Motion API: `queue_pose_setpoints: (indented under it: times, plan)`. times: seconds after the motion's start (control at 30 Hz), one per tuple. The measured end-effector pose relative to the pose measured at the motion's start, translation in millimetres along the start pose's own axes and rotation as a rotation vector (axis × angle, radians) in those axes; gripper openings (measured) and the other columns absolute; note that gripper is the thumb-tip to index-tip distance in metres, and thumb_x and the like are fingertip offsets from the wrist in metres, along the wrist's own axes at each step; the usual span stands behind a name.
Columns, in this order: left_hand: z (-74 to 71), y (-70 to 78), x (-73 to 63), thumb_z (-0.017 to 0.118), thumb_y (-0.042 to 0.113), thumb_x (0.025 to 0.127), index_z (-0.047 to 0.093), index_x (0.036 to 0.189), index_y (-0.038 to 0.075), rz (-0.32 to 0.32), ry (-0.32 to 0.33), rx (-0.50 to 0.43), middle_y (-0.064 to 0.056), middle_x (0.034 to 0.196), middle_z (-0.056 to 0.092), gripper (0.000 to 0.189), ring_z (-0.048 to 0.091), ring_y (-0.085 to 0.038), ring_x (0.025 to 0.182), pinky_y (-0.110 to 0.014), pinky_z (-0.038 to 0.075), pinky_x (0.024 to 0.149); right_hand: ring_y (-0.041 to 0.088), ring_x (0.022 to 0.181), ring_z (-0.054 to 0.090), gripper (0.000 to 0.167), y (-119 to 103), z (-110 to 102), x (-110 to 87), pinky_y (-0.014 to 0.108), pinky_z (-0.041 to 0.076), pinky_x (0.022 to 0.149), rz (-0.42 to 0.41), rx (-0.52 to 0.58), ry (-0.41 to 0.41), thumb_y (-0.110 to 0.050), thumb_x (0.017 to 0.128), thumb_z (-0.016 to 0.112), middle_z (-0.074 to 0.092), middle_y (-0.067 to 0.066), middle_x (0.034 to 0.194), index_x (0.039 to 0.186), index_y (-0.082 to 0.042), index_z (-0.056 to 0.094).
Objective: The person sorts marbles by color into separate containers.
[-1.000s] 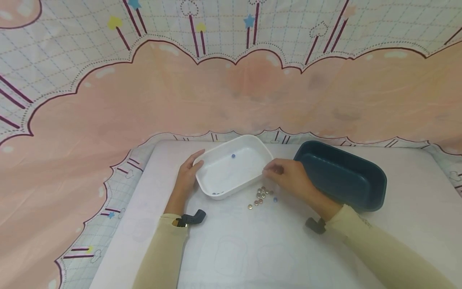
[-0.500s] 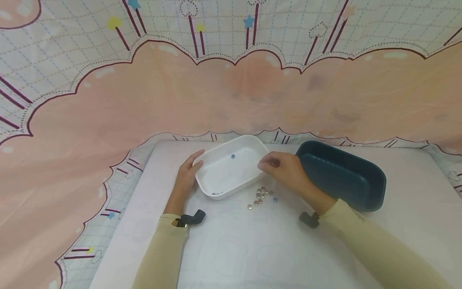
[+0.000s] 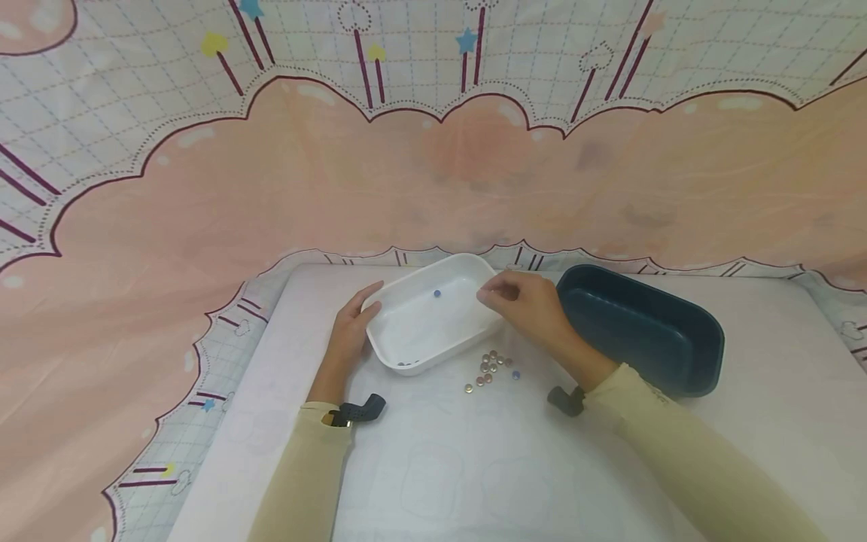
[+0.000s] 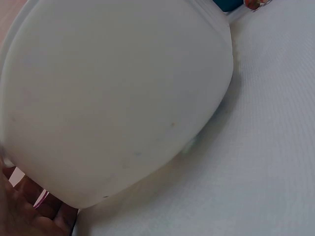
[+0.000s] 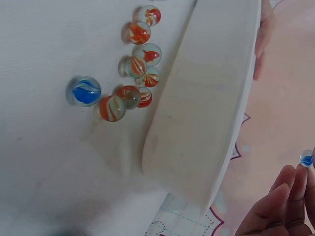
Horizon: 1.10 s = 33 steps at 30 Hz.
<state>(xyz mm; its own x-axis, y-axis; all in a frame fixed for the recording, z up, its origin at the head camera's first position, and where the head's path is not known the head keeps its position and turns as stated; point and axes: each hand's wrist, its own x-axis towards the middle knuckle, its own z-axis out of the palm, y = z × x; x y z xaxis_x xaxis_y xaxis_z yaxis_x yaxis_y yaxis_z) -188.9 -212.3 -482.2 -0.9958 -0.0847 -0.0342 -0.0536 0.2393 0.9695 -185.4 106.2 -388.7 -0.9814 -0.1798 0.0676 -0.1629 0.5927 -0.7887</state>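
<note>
A white rectangular tray point(image 3: 447, 320) has one blue marble point(image 3: 436, 293) on its floor and several more small ones by its near left wall. My left hand point(image 3: 352, 320) grips the tray's left end, thumb at the rim and fingers along the outside. Over the right end of the tray is my right hand point(image 3: 524, 301), pinching a clear marble with blue swirls point(image 5: 306, 158) at its fingertips. On the table just in front of the tray lie several orange-swirled marbles point(image 5: 138, 33), with one blue marble point(image 5: 86, 92) beside them.
A dark blue tray point(image 3: 643, 324) stands to the right, behind my right forearm. A white cloth point(image 3: 433, 467) covers the table. A patterned curtain point(image 3: 433, 181) hangs behind the table's far edge.
My right hand has moved left and slightly away from me, from the white tray's right rim to over its inside. My left hand and both trays have stayed put.
</note>
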Motion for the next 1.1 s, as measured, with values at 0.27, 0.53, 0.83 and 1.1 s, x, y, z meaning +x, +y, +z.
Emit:
queue_pose_setpoints:
  times: [0.27,0.53,0.83,1.1]
  plan:
    - [1.6,5.2,-0.9,0.049,0.027,0.107,0.050,0.151,0.025,-0.021,0.004,0.021,0.007,0.163,0.040,0.045,0.031,-0.016,0.154,-0.041,0.026,0.126,0.023,0.099,0.068,0.023,-2,5,4.1,0.041,0.058,0.087,-0.020,0.029,0.021,-0.035,0.093,0.075,0.076,0.005,0.103,0.106,-0.016,0.076]
    - [3.8,29.1,-15.9,0.048,0.023,0.107,0.049,0.151,0.020,-0.012,-0.002,0.031,0.003,0.164,0.039,0.045,0.030,-0.018,0.155,-0.041,0.024,0.127,0.023,0.101,0.069,0.022,-3,8,6.1,0.042,0.058,0.089,-0.015,0.045,0.026,-0.036,0.093,0.075,0.075,0.004,0.105,0.105,-0.017,0.076]
    - [3.5,25.5,-12.6,0.048,0.026,0.107,0.050,0.151,0.023,-0.032,0.001,0.026,0.004,0.163,0.041,0.045,0.031,-0.017,0.155,-0.041,0.025,0.127,0.023,0.100,0.068,0.020,-5,8,6.0,0.042,0.058,0.088,-0.029,0.048,0.018,-0.034,0.093,0.075,0.074,0.004,0.104,0.104,-0.017,0.076]
    - [3.8,29.3,-15.9,0.048,0.026,0.107,0.050,0.151,0.022,-0.032,0.001,0.033,0.004,0.163,0.040,0.045,0.031,-0.017,0.155,-0.041,0.024,0.127,0.023,0.100,0.067,0.019,-7,10,5.4,0.042,0.057,0.088,-0.024,0.041,0.020,-0.033,0.093,0.074,0.074,0.004,0.105,0.104,-0.017,0.076]
